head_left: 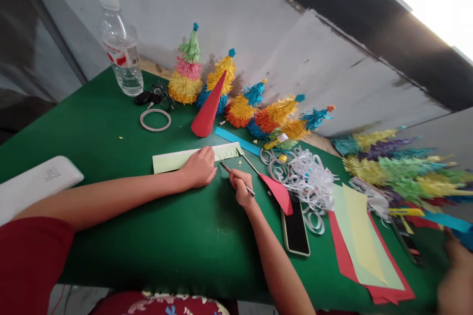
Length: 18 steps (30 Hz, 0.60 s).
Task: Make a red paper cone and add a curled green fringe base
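Note:
A pale green paper strip (170,161) with a white upper edge lies on the green table, its right end cut into a fringe. My left hand (199,167) presses down on the strip, fingers bent over its lower edge. Just right of it, my right hand (243,187) grips a slim grey pen-shaped tool (250,190), its tip near the table below the fringe. Whether that tip is a blade is too small to tell. Beyond the strip stand a red paper cone (210,110) and a flat blue paper strip (236,141).
Several fringed paper cones (185,78) line the wall. A water bottle (123,59), tape roll (155,120) and white case (40,182) are leftward. Rightward lie curled white paper strips (310,177), a phone (295,231), coloured sheets (365,241) and another person's blurred hand (456,275).

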Each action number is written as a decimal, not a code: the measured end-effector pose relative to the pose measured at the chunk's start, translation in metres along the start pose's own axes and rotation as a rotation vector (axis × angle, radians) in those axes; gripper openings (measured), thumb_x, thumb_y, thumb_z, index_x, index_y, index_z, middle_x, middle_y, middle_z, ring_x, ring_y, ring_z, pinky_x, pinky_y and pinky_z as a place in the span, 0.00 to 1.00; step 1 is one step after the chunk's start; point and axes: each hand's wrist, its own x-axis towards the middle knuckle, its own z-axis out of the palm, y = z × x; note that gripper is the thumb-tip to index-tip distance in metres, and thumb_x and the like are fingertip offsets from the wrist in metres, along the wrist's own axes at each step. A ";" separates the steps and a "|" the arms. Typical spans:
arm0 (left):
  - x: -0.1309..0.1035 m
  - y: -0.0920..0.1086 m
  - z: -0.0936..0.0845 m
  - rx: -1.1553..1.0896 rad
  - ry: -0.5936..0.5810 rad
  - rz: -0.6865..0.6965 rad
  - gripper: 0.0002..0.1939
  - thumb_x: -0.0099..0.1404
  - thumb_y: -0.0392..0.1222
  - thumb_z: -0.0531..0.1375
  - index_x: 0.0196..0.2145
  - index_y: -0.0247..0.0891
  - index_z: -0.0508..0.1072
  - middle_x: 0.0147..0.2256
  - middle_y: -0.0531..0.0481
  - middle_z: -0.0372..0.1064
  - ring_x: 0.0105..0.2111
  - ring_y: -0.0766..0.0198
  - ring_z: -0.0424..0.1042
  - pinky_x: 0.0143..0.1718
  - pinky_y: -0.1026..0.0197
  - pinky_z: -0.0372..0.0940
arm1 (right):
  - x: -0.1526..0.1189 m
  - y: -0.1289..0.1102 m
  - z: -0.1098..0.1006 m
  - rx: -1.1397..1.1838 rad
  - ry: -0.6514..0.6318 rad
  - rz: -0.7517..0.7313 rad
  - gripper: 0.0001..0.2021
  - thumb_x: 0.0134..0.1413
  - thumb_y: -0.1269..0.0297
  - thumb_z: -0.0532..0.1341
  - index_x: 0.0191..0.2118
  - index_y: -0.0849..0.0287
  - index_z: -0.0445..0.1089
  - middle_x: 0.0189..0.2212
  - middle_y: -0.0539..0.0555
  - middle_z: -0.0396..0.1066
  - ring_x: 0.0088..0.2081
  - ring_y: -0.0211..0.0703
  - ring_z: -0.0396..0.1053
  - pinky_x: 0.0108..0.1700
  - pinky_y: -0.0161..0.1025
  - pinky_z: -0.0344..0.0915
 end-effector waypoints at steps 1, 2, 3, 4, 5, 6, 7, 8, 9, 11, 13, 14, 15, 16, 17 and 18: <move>0.000 0.000 0.001 -0.007 0.009 0.000 0.27 0.66 0.44 0.51 0.52 0.15 0.67 0.51 0.25 0.66 0.52 0.46 0.64 0.52 0.51 0.57 | 0.001 0.004 0.002 0.059 0.047 0.021 0.10 0.48 0.65 0.47 0.18 0.55 0.51 0.15 0.47 0.50 0.19 0.36 0.49 0.24 0.36 0.48; 0.000 -0.001 0.001 -0.010 0.017 0.003 0.26 0.66 0.44 0.51 0.52 0.16 0.67 0.51 0.25 0.66 0.52 0.46 0.63 0.53 0.51 0.57 | 0.003 0.008 0.004 0.123 0.097 0.045 0.10 0.48 0.65 0.47 0.18 0.55 0.51 0.15 0.46 0.49 0.18 0.36 0.48 0.23 0.36 0.47; 0.000 -0.001 0.002 -0.010 0.024 0.007 0.26 0.66 0.44 0.50 0.52 0.16 0.67 0.51 0.26 0.66 0.52 0.46 0.64 0.53 0.51 0.57 | 0.007 0.011 0.006 0.177 0.141 0.068 0.10 0.48 0.65 0.47 0.19 0.55 0.50 0.14 0.46 0.48 0.18 0.36 0.47 0.22 0.35 0.46; 0.001 -0.001 0.002 -0.008 0.029 0.013 0.26 0.66 0.44 0.50 0.51 0.16 0.67 0.51 0.26 0.67 0.52 0.46 0.64 0.53 0.51 0.57 | 0.012 0.013 0.008 0.211 0.173 0.082 0.09 0.48 0.64 0.47 0.19 0.54 0.51 0.14 0.46 0.48 0.17 0.35 0.46 0.21 0.35 0.45; 0.001 -0.001 0.003 -0.006 0.032 0.017 0.26 0.66 0.44 0.50 0.51 0.16 0.68 0.50 0.26 0.67 0.52 0.46 0.64 0.53 0.51 0.57 | 0.017 0.015 0.009 0.222 0.186 0.085 0.09 0.47 0.64 0.47 0.19 0.55 0.51 0.15 0.46 0.48 0.17 0.35 0.46 0.21 0.35 0.45; 0.001 -0.001 0.003 -0.005 0.035 0.020 0.25 0.66 0.44 0.51 0.50 0.16 0.68 0.50 0.27 0.68 0.51 0.46 0.65 0.53 0.51 0.57 | 0.023 0.015 0.011 0.211 0.178 0.076 0.09 0.47 0.64 0.47 0.19 0.55 0.52 0.15 0.46 0.49 0.18 0.35 0.46 0.21 0.35 0.46; 0.001 -0.001 0.004 -0.007 0.039 0.021 0.25 0.65 0.43 0.51 0.50 0.17 0.68 0.50 0.27 0.68 0.51 0.46 0.65 0.54 0.51 0.57 | 0.029 0.015 0.013 0.187 0.160 0.059 0.10 0.47 0.65 0.48 0.19 0.55 0.52 0.15 0.46 0.49 0.18 0.35 0.47 0.22 0.34 0.46; 0.001 -0.001 0.005 -0.010 0.043 0.022 0.25 0.65 0.43 0.51 0.50 0.17 0.68 0.50 0.26 0.68 0.51 0.46 0.65 0.54 0.51 0.57 | 0.034 0.014 0.014 0.155 0.139 0.039 0.10 0.47 0.65 0.48 0.18 0.55 0.53 0.15 0.46 0.50 0.19 0.35 0.48 0.22 0.34 0.47; 0.001 -0.001 0.005 -0.014 0.047 0.024 0.25 0.65 0.43 0.52 0.50 0.16 0.68 0.49 0.26 0.68 0.51 0.46 0.66 0.54 0.50 0.57 | 0.039 0.013 0.015 0.122 0.123 0.019 0.10 0.47 0.65 0.49 0.18 0.56 0.53 0.15 0.46 0.51 0.19 0.35 0.49 0.23 0.34 0.47; 0.001 -0.001 0.007 -0.009 0.055 0.030 0.24 0.65 0.43 0.52 0.50 0.17 0.68 0.50 0.25 0.68 0.52 0.46 0.65 0.54 0.50 0.57 | 0.043 0.010 0.016 0.068 0.108 -0.007 0.10 0.47 0.65 0.49 0.18 0.56 0.54 0.15 0.47 0.52 0.20 0.35 0.50 0.24 0.34 0.48; 0.001 -0.001 0.008 0.011 0.061 0.031 0.24 0.65 0.43 0.51 0.50 0.18 0.68 0.50 0.26 0.67 0.52 0.47 0.65 0.54 0.49 0.56 | 0.044 0.009 0.016 0.042 0.110 -0.013 0.10 0.48 0.65 0.48 0.18 0.56 0.54 0.15 0.47 0.52 0.21 0.35 0.51 0.24 0.34 0.48; 0.000 -0.001 0.009 0.019 0.063 0.028 0.24 0.65 0.43 0.51 0.50 0.19 0.68 0.51 0.26 0.67 0.53 0.47 0.65 0.54 0.49 0.56 | 0.044 0.009 0.016 0.040 0.111 -0.012 0.10 0.48 0.65 0.48 0.18 0.56 0.54 0.15 0.47 0.52 0.21 0.36 0.51 0.24 0.34 0.49; 0.000 -0.001 0.009 0.024 0.063 0.026 0.24 0.65 0.43 0.51 0.50 0.19 0.68 0.51 0.27 0.67 0.53 0.47 0.65 0.55 0.49 0.56 | 0.043 0.009 0.016 0.039 0.111 -0.012 0.10 0.48 0.65 0.48 0.18 0.56 0.54 0.16 0.47 0.52 0.21 0.36 0.51 0.25 0.34 0.49; 0.000 -0.001 0.009 0.022 0.063 0.024 0.24 0.65 0.43 0.51 0.50 0.19 0.68 0.51 0.27 0.67 0.53 0.47 0.65 0.55 0.49 0.56 | 0.042 0.009 0.016 0.038 0.110 -0.013 0.10 0.48 0.66 0.48 0.18 0.56 0.54 0.16 0.47 0.52 0.21 0.36 0.52 0.25 0.34 0.49; 0.000 -0.001 0.009 0.017 0.061 0.026 0.24 0.65 0.43 0.51 0.50 0.18 0.68 0.51 0.26 0.67 0.53 0.46 0.65 0.55 0.49 0.56 | 0.042 0.009 0.016 0.035 0.107 -0.015 0.10 0.48 0.66 0.48 0.19 0.56 0.54 0.16 0.47 0.52 0.21 0.36 0.52 0.25 0.35 0.49; 0.000 -0.001 0.009 0.010 0.058 0.029 0.24 0.65 0.43 0.51 0.50 0.17 0.68 0.51 0.26 0.67 0.53 0.46 0.65 0.55 0.49 0.56 | 0.042 0.009 0.016 0.028 0.103 -0.019 0.10 0.48 0.66 0.48 0.19 0.56 0.54 0.16 0.47 0.52 0.22 0.36 0.52 0.25 0.35 0.49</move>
